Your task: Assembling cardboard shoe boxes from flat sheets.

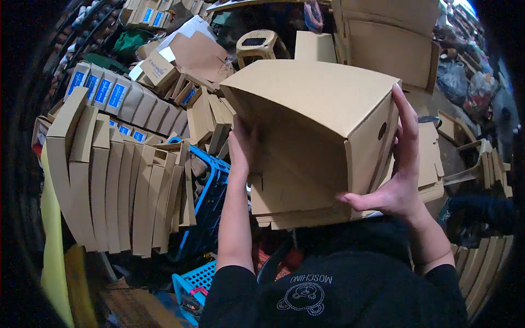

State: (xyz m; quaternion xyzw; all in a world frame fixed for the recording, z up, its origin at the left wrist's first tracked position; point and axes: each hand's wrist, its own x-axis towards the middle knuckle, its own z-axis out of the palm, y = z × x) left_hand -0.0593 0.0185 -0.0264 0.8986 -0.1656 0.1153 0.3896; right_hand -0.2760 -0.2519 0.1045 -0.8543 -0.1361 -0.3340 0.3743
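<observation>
A brown cardboard box (317, 93) is held up in front of my chest, tilted, its open side facing me. Its right end panel carries a round dark hole. My right hand (402, 158) grips that end, the fingers on the far upper corner and the thumb by the lower front edge. At the opposite end, my left hand (243, 145) presses against the box's left wall; its fingers are blurred and partly hidden. Below the box lie flat cardboard sheets (292, 218), close to my lap.
Several tall cardboard boxes (109, 180) stand in a row at left, beside a blue plastic crate (210, 177). Behind them are boxes with blue labels (117, 94). A beige stool (260, 46) stands at the back. More cardboard pieces (429, 158) lie at right; a turquoise basket (197, 279) sits low.
</observation>
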